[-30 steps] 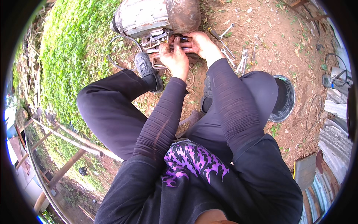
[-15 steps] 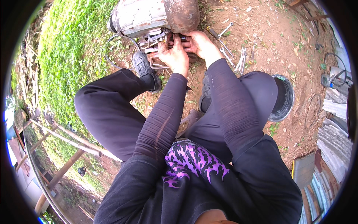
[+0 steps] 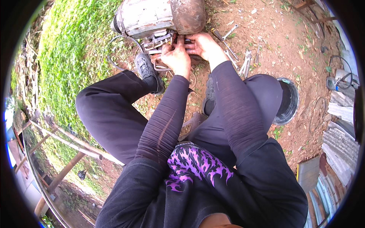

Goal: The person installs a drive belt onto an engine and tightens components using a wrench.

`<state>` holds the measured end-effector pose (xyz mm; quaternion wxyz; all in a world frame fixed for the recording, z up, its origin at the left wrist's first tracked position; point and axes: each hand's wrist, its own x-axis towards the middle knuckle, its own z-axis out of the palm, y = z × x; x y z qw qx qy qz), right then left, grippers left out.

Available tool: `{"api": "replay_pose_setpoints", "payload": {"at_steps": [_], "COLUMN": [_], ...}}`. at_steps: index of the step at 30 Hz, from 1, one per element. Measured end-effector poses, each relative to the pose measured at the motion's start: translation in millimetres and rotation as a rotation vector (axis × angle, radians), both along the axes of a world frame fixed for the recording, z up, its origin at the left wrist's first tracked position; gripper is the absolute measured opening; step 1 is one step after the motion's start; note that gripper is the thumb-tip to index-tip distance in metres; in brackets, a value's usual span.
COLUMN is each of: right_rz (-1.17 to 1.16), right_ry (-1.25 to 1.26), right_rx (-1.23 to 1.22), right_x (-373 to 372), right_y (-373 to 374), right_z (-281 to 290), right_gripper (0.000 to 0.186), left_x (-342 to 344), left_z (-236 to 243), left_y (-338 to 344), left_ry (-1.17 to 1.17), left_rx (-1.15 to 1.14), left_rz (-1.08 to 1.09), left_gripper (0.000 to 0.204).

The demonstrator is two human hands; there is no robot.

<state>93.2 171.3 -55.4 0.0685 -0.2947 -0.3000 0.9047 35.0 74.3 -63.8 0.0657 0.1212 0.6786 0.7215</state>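
At the far middle lies a worn machine (image 3: 148, 17) with a rounded body, pale grey on the left and rust-brown on the right. Both hands work close together at its near side, beside a metal bracket (image 3: 157, 39). My left hand (image 3: 176, 59) has its fingers closed and pointing into the gap under the brown end. From the right, my right hand (image 3: 205, 46) reaches in, its fingers bent toward the left hand's fingertips. Whatever the fingers grip is small and mostly hidden by them and by the machine.
Right of the hands, several wrenches (image 3: 246, 62) and a screwdriver (image 3: 217, 34) lie on bare soil. A dark bucket (image 3: 291, 102) stands beside my right knee. A black cable (image 3: 110, 57) loops left of the machine near my shoe (image 3: 144, 66). Corrugated sheets (image 3: 338, 142) line the right edge.
The view has shifted slightly, so the machine appears a little farther right. Both hands stay in the same spot at its near side, with only tiny finger movement.
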Motion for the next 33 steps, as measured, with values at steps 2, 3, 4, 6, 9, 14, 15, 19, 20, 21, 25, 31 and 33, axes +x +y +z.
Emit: {"api": "replay_pose_setpoints", "payload": {"at_steps": [2,3,4,6,9,14,15,19,20,21,25,31,33], "right_rz": [0.006,-0.002,-0.011,-0.014,0.009,0.023,0.026,0.018,0.012,0.013,0.028,-0.005,-0.014], "right_ry": [0.025,0.023,0.022,0.031,0.055,0.056,0.058,0.037,0.024,0.035,0.065,0.029,0.029], "right_rx": [-0.050,-0.048,-0.046,-0.062,-0.088,-0.064,-0.066,-0.079,-0.083,-0.081,-0.061,-0.059,-0.068], "right_x": [1,1,1,2,1,3,3,3,2,2,2,2,3], "right_y": [4,5,6,8,8,8,8,7,7,8,9,6,6], "right_z": [-4,-7,-10,-13,-10,-6,-7,-4,-2,-6,-12,-3,-2], "right_gripper": [0.035,0.036,0.037,0.036,0.031,0.028,0.029,0.030,0.030,0.029,0.028,0.029,0.030], "left_x": [0,2,5,4,4,6,7,-4,-4,-3,1,7,6], "left_z": [1,6,12,18,21,25,26,2,-2,-1,9,27,27], "left_y": [-3,-4,-5,-4,-6,-7,-8,-11,-9,-8,-6,-6,-8], "left_ry": [-0.056,-0.050,-0.043,-0.103,-0.118,-0.119,-0.126,0.051,0.083,0.083,-0.003,-0.039,-0.007], "left_rx": [0.000,-0.002,-0.004,0.082,0.095,0.029,0.009,-0.066,-0.058,-0.054,-0.082,-0.160,-0.232], "left_rz": [-0.013,-0.020,-0.028,-0.052,-0.055,-0.085,-0.096,-0.058,-0.019,0.003,0.020,-0.050,-0.087], "left_gripper": [0.027,0.024,0.022,0.016,0.011,0.023,0.032,0.021,0.020,0.024,0.023,0.026,0.027]}}
